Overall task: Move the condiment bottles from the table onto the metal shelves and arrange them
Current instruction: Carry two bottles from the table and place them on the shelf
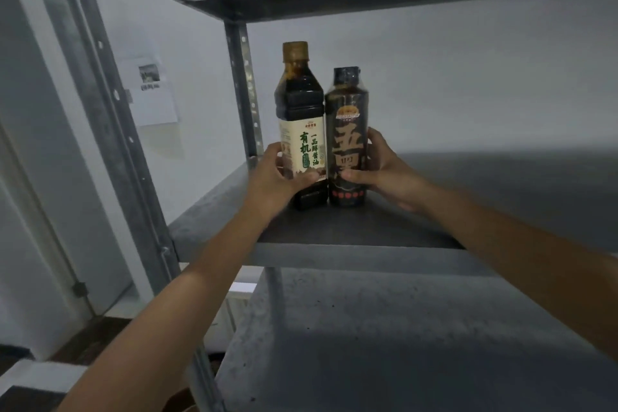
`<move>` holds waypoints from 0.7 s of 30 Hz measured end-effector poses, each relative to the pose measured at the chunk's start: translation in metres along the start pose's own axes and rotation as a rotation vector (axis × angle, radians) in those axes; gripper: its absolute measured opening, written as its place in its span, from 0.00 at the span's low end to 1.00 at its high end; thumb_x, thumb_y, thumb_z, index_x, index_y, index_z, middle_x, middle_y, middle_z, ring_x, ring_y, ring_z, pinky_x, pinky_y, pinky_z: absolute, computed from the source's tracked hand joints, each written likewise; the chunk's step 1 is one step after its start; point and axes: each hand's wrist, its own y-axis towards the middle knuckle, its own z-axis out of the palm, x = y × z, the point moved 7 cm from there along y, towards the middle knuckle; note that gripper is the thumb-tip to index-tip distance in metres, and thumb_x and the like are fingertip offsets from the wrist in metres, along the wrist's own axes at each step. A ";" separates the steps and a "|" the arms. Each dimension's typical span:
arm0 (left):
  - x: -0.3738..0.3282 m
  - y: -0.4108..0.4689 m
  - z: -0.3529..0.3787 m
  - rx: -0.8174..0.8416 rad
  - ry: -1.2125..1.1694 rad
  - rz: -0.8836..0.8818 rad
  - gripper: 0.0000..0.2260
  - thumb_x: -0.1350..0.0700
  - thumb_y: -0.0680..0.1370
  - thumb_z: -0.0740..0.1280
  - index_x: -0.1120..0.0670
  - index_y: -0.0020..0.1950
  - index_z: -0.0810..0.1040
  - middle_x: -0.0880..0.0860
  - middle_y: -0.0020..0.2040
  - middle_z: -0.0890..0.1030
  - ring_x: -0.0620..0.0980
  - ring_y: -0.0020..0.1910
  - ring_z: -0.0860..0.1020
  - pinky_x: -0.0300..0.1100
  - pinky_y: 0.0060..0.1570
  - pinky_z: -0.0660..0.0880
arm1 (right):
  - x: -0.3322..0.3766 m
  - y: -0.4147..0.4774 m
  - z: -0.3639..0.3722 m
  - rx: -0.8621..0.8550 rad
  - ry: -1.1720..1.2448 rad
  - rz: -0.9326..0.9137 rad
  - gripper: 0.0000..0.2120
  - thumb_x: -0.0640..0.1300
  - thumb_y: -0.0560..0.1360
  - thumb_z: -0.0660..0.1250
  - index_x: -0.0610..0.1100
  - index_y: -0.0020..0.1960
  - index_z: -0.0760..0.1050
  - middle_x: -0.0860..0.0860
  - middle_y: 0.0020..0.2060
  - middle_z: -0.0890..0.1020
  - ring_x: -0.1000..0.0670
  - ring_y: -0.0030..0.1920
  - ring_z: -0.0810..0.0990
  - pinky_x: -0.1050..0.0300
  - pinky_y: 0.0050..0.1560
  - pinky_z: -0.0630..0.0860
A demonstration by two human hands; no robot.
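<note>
Thumbs overlap labels: left hand (271,181) grips pale-label bottle (300,100), right hand (388,171) dark-label bottle (346,104).

A plain white wall (434,77) filled the view from 12 to 3 o'clock, dimly lit and greyer toward the right. At 10 o'clock a sheet of paper (157,100) with a small picture near its top hung flat on that wall. A grey metal shelf unit (334,257) stood before it. Its perforated front upright (113,117) ran from 11 down to 7 o'clock, a rear upright (242,77) rose near the centre, and speckled grey boards lay at 12, 3 and 5 o'clock. A pale panel (30,160) stood at 9 o'clock, with dark floor (90,341) at 8 o'clock.
</note>
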 end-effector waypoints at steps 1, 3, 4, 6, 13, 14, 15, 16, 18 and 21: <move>-0.002 -0.002 -0.001 0.006 0.002 0.002 0.29 0.54 0.68 0.77 0.54 0.66 0.69 0.51 0.57 0.78 0.49 0.54 0.77 0.44 0.53 0.75 | 0.000 -0.005 0.001 -0.027 -0.021 0.007 0.44 0.37 0.67 0.75 0.51 0.75 0.53 0.46 0.63 0.75 0.46 0.63 0.75 0.44 0.61 0.74; -0.003 -0.005 -0.001 0.036 0.022 0.006 0.30 0.53 0.70 0.75 0.55 0.68 0.67 0.52 0.61 0.77 0.50 0.57 0.76 0.42 0.53 0.73 | 0.004 -0.020 0.003 -0.080 -0.146 0.032 0.38 0.37 0.71 0.72 0.49 0.74 0.55 0.45 0.61 0.74 0.46 0.62 0.75 0.48 0.61 0.74; -0.003 -0.008 -0.001 0.052 0.060 0.003 0.30 0.53 0.72 0.74 0.55 0.70 0.64 0.53 0.64 0.76 0.51 0.60 0.75 0.43 0.54 0.72 | 0.006 -0.031 0.002 -0.099 -0.291 0.045 0.35 0.39 0.73 0.71 0.49 0.74 0.57 0.45 0.60 0.74 0.46 0.62 0.75 0.50 0.61 0.73; -0.003 -0.021 -0.002 0.060 0.232 -0.012 0.34 0.49 0.75 0.70 0.55 0.75 0.57 0.55 0.71 0.69 0.55 0.67 0.70 0.49 0.59 0.71 | 0.009 -0.056 -0.006 -0.125 -0.719 0.096 0.27 0.46 0.75 0.68 0.49 0.71 0.63 0.45 0.61 0.75 0.47 0.61 0.75 0.52 0.62 0.72; -0.023 -0.116 0.014 0.010 0.572 0.299 0.23 0.44 0.80 0.54 0.59 0.66 0.72 0.61 0.62 0.75 0.62 0.59 0.73 0.54 0.57 0.70 | 0.014 -0.150 -0.022 -0.308 -1.322 0.209 0.21 0.57 0.81 0.50 0.49 0.60 0.75 0.46 0.60 0.77 0.42 0.60 0.75 0.47 0.60 0.70; -0.026 -0.127 0.026 0.043 0.587 0.358 0.25 0.43 0.80 0.52 0.59 0.64 0.74 0.60 0.60 0.77 0.62 0.58 0.74 0.54 0.59 0.70 | 0.015 -0.167 -0.025 -0.361 -1.365 0.181 0.23 0.59 0.80 0.48 0.49 0.63 0.74 0.47 0.62 0.76 0.43 0.63 0.73 0.47 0.63 0.67; -0.031 -0.138 0.039 0.076 0.615 0.429 0.26 0.43 0.79 0.51 0.59 0.63 0.76 0.60 0.60 0.78 0.62 0.58 0.75 0.55 0.61 0.70 | 0.015 -0.186 -0.027 -0.420 -1.393 0.161 0.27 0.62 0.78 0.46 0.49 0.65 0.73 0.48 0.64 0.75 0.44 0.66 0.71 0.45 0.67 0.63; -0.037 -0.153 0.053 0.101 0.641 0.524 0.25 0.44 0.79 0.51 0.60 0.63 0.76 0.61 0.60 0.78 0.62 0.59 0.75 0.56 0.63 0.69 | 0.014 -0.207 -0.029 -0.475 -1.411 0.147 0.30 0.63 0.77 0.44 0.49 0.68 0.71 0.48 0.66 0.74 0.45 0.68 0.69 0.42 0.69 0.60; -0.049 -0.190 0.085 0.152 0.645 0.726 0.22 0.47 0.80 0.55 0.60 0.66 0.74 0.62 0.63 0.76 0.63 0.62 0.74 0.57 0.66 0.68 | 0.008 -0.253 -0.035 -0.569 -1.463 0.153 0.29 0.62 0.77 0.45 0.50 0.71 0.67 0.48 0.69 0.71 0.45 0.71 0.66 0.38 0.69 0.59; -0.066 -0.249 0.136 0.274 0.587 0.890 0.22 0.47 0.81 0.55 0.59 0.68 0.72 0.62 0.65 0.75 0.62 0.63 0.74 0.58 0.64 0.70 | -0.010 -0.334 -0.054 -0.672 -1.491 0.316 0.28 0.60 0.78 0.48 0.49 0.71 0.67 0.46 0.69 0.71 0.43 0.71 0.67 0.35 0.68 0.60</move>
